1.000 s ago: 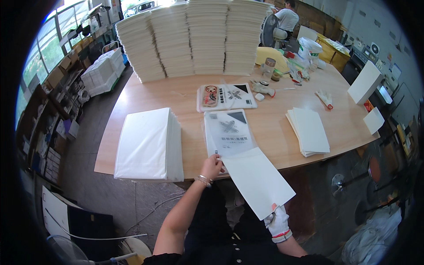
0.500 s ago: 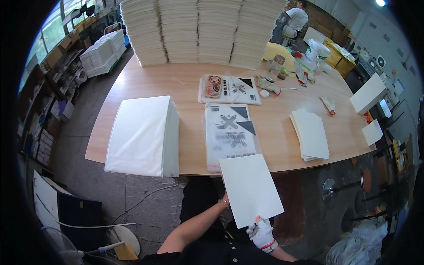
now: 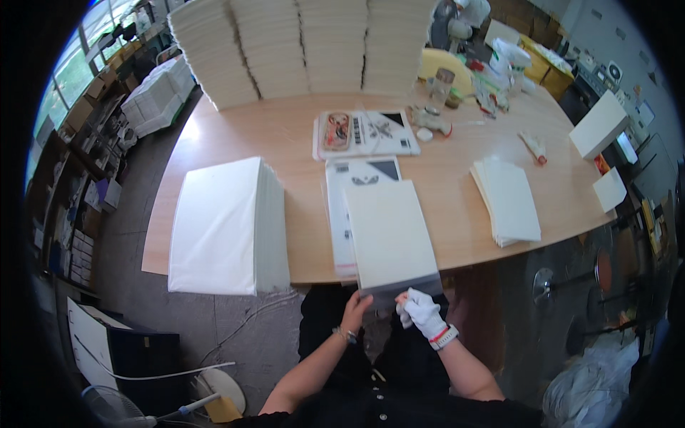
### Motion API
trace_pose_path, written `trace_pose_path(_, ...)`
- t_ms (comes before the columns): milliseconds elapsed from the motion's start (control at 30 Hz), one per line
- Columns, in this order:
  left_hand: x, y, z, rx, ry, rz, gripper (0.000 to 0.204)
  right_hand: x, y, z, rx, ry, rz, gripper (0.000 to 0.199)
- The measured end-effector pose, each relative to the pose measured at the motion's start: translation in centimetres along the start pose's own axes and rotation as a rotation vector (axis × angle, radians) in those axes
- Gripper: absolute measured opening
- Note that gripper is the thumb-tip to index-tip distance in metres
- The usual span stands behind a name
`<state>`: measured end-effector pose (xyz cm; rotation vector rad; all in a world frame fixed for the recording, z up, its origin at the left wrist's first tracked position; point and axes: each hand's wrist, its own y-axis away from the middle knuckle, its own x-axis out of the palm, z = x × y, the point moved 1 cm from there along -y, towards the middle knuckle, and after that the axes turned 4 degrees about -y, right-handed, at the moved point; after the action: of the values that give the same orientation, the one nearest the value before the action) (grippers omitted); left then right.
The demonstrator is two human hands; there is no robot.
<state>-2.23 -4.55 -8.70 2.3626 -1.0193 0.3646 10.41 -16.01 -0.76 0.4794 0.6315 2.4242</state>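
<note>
A block of cream-white paper sheets lies at the table's front edge, on top of printed clear plastic bags. From its near end a see-through bag flap reaches past the edge toward me. My bare left hand is closed on the left corner of this flap, thumb uppermost. My right hand, in a white glove with bare fingertips, is closed at the flap's right part, fingers pinched together. Most of the bag around the paper is hard to make out.
A tall white paper stack stands left, a lower fanned pile right. High paper stacks line the back. Behind the bags are more printed bags with a patterned case, a glove and a jar.
The paper has moved from above my lap up onto the printed bags. My gloved hand went from the paper's near edge to the bag flap; my left hand came out from beneath.
</note>
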Motion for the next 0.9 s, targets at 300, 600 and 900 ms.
trace_pose_path(300, -1.9, 0.1, 0.8, -0.099, -0.092, -0.081, 0.033, 6.8, -2.2, 0.8, -0.747, 1.151, 0.007, 0.011)
trace_pose_path(600, -2.5, 0.8, -1.2, 0.024, -0.274, -0.037, 0.034, -25.0, 0.7, 1.6, 0.344, 1.54, -0.694, 0.028)
trace_pose_path(900, -0.5, 1.9, -7.4, 1.112, -1.691, -0.283, 0.033, -10.1, 0.6, 0.9, -0.801, 1.131, -0.322, 0.026)
